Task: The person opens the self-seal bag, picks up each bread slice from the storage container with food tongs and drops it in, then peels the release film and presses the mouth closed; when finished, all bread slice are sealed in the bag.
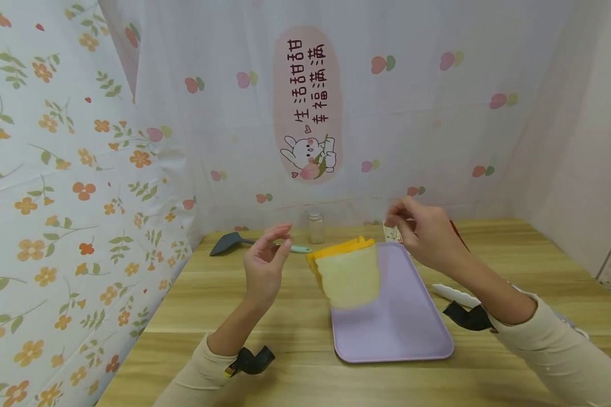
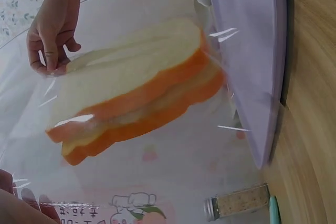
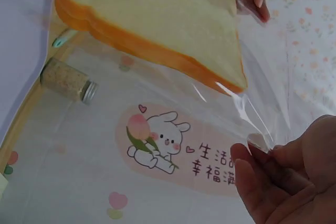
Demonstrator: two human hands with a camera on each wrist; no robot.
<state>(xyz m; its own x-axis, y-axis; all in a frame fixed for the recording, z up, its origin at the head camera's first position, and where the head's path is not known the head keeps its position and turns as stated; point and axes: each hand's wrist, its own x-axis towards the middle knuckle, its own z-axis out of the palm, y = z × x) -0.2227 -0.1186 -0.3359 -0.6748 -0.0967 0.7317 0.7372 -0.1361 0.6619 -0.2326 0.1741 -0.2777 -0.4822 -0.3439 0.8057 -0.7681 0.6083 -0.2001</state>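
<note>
Two slices of bread (image 1: 350, 277), pale with orange-brown crusts, hang tilted over the left part of a lilac tray (image 1: 402, 333). Around them is a clear plastic bag (image 3: 239, 103), which shows mostly by its glints in the wrist views and hardly at all in the head view. My left hand (image 1: 266, 263) pinches the bag's edge between thumb and fingers, left of the bread. Higher up on the right, my right hand (image 1: 427, 232) pinches the opposite edge, seen close in the right wrist view. Neither hand touches the bread itself.
Behind my left hand lies a dark spatula (image 1: 226, 243) with a mint handle. A small glass jar (image 1: 315, 229) with a metal lid stands by the back curtain. Right of the tray is a white-handled utensil (image 1: 455, 295), partly under my right arm. A small printed packet (image 1: 392, 233) is at the back.
</note>
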